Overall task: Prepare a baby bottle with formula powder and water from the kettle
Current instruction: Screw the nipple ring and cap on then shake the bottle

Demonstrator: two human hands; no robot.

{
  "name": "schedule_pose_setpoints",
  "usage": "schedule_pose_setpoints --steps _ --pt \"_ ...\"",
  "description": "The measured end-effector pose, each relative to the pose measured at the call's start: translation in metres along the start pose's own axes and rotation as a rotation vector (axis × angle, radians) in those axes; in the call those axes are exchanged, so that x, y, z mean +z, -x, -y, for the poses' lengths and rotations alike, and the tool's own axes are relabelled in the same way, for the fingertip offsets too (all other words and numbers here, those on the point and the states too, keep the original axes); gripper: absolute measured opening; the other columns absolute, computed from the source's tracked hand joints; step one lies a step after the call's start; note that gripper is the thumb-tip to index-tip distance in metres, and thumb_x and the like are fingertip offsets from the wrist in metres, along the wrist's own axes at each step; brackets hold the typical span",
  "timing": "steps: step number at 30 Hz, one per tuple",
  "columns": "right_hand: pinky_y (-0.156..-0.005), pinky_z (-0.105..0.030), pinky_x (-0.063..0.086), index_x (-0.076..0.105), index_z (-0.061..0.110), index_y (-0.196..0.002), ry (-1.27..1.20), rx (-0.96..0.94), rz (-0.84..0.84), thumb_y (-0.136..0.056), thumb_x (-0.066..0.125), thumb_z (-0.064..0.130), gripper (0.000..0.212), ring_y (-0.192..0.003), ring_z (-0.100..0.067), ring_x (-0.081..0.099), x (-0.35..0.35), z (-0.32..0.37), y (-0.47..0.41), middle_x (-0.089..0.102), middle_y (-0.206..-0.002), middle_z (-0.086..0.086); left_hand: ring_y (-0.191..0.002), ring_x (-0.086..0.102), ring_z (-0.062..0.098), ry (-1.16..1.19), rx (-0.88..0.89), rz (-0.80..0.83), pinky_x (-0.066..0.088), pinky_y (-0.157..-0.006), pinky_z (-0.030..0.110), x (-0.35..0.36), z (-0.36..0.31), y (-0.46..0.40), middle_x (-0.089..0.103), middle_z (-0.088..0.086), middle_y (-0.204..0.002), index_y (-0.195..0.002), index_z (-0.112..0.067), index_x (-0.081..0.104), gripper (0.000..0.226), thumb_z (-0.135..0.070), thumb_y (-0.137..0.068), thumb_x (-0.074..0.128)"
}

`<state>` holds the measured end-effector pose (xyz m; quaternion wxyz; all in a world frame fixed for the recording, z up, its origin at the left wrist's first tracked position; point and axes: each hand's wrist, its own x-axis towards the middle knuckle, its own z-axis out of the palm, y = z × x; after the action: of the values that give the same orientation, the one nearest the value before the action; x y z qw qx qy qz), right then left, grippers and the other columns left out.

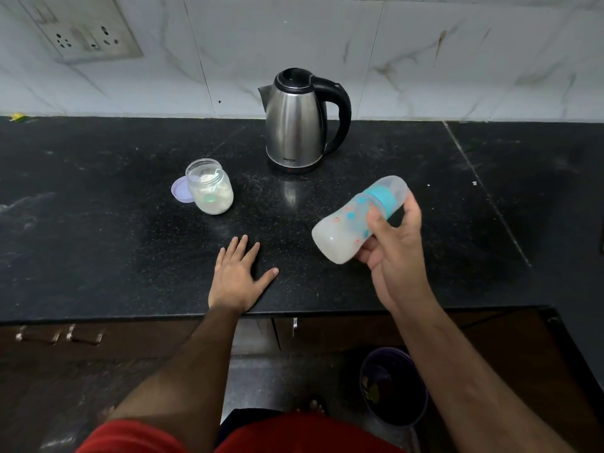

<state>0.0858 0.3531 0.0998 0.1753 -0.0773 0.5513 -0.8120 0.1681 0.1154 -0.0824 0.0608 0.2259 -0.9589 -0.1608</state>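
My right hand (394, 246) grips a baby bottle (346, 227) above the black counter (114, 250). The bottle is tilted almost on its side, base toward me, cloudy white liquid inside, with a teal collar and a clear cap on its far end. My left hand (240, 276) lies flat on the counter near the front edge, fingers spread, holding nothing. A steel kettle (295, 125) with a black lid and handle stands at the back, handle to the right. An uncapped clear jar of white powder (212, 188) with a scoop inside stands at the left.
The jar's lilac lid (179, 189) lies on the counter just left of the jar. A wall socket (88, 34) sits on the tiled wall at the upper left. Below the counter edge are dark cabinets and a purple bin (395, 387) on the floor.
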Motion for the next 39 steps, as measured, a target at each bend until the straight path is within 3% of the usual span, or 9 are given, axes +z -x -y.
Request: schedule_pose_setpoints --steps 5,10,15,20,25,30,35,39 --pt "-0.077 -0.044 0.061 0.022 0.031 -0.152 0.153 0.102 0.223 -0.084 0.07 0.018 0.084 -0.1 -0.022 0.073 0.004 0.0 0.012 0.075 -0.106 0.007 -0.154 0.008 0.019 0.001 0.008 0.001 0.004 -0.125 0.041 0.0 0.001 0.0 0.022 0.004 -0.164 -0.151 -0.023 0.038 0.085 -0.077 -0.086 0.034" --pt "-0.073 -0.039 0.059 0.025 0.026 -0.151 0.004 -0.015 0.009 -0.091 0.064 0.018 0.072 -0.098 -0.021 0.072 -0.002 0.004 0.001 0.074 -0.103 0.007 -0.154 0.006 0.017 -0.009 0.0 0.004 0.003 -0.125 0.04 0.0 0.0 0.0 0.021 0.003 -0.165 -0.152 -0.024 0.036 0.082 -0.075 -0.088 0.038" --pt "-0.077 -0.044 0.06 0.024 0.03 -0.152 0.134 0.09 0.202 -0.083 0.072 0.017 0.085 -0.099 -0.022 0.073 0.002 0.001 0.016 0.075 -0.104 0.006 -0.154 0.005 0.017 -0.011 -0.003 0.012 0.002 -0.125 0.04 -0.001 0.0 0.0 0.02 0.003 -0.165 -0.152 -0.024 0.036 0.082 -0.074 -0.088 0.039" --pt "-0.076 -0.043 0.059 0.024 0.028 -0.152 -0.001 -0.008 -0.015 -0.09 0.065 0.02 0.075 -0.103 -0.025 0.071 -0.003 -0.001 0.006 0.074 -0.105 0.005 -0.153 0.008 0.018 -0.014 0.003 -0.001 0.004 -0.125 0.041 0.002 0.001 0.0 0.023 0.004 -0.164 -0.151 -0.024 0.038 0.081 -0.075 -0.088 0.039" --pt "-0.075 -0.042 0.059 0.022 0.029 -0.153 0.132 0.068 0.163 -0.086 0.068 0.016 0.082 -0.101 -0.023 0.072 -0.002 -0.003 0.018 0.073 -0.107 0.005 -0.153 0.008 0.019 -0.021 0.004 0.0 0.004 -0.125 0.04 0.0 0.0 0.0 0.022 0.005 -0.164 -0.152 -0.023 0.037 0.081 -0.074 -0.088 0.039" --pt "-0.079 -0.043 0.058 0.023 0.029 -0.153 0.025 -0.004 -0.008 -0.093 0.063 0.017 0.073 -0.102 -0.022 0.071 -0.008 0.003 0.011 0.075 -0.103 0.008 -0.154 0.009 0.019 -0.014 0.002 -0.003 0.003 -0.125 0.04 0.0 0.0 0.001 0.023 0.005 -0.164 -0.151 -0.023 0.038 0.08 -0.074 -0.089 0.04" --pt "-0.077 -0.046 0.06 0.025 0.032 -0.151 0.165 0.114 0.189 -0.082 0.066 0.017 0.082 -0.1 -0.024 0.072 -0.006 -0.002 0.025 0.074 -0.106 0.003 -0.154 0.007 0.018 -0.016 0.0 0.01 0.003 -0.125 0.04 -0.001 -0.001 0.001 0.021 0.004 -0.164 -0.152 -0.024 0.036 0.081 -0.073 -0.089 0.041" --pt "-0.077 -0.044 0.059 0.026 0.029 -0.151 0.069 0.048 0.079 -0.086 0.068 0.021 0.078 -0.101 -0.022 0.072 -0.007 0.002 0.022 0.074 -0.104 0.008 -0.154 0.008 0.018 -0.013 0.0 0.006 0.004 -0.125 0.04 0.0 0.0 0.001 0.021 0.004 -0.164 -0.152 -0.024 0.037 0.081 -0.074 -0.088 0.04"
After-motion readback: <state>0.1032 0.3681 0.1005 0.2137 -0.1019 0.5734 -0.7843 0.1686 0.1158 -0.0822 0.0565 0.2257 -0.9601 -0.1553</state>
